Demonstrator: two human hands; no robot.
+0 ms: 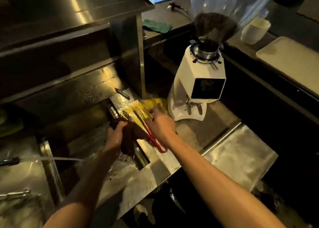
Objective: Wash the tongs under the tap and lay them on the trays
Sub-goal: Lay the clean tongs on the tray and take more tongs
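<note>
Tongs point(156, 141), one red-handled pair, lie on the bench point(172, 162) just under the right hand point(160, 125), whose fingers reach out straight over one yellow cloth point(155, 102), gripping nothing. The left hand point(115, 132), beside it, clutches one dark rag point(129, 139). One white grinder point(198, 82) stands beyond the right hand.

We've got the tongs point(152, 137) lying on the tabletop point(198, 132) between our hands. The left hand point(115, 132) is over the sink point(82, 120) with a cloth point(129, 141) in it, and the right hand point(160, 125) is just above the tongs. The grinder point(198, 82) sits right behind the right hand, tap point(9, 161) well off left of the left hand.
</note>
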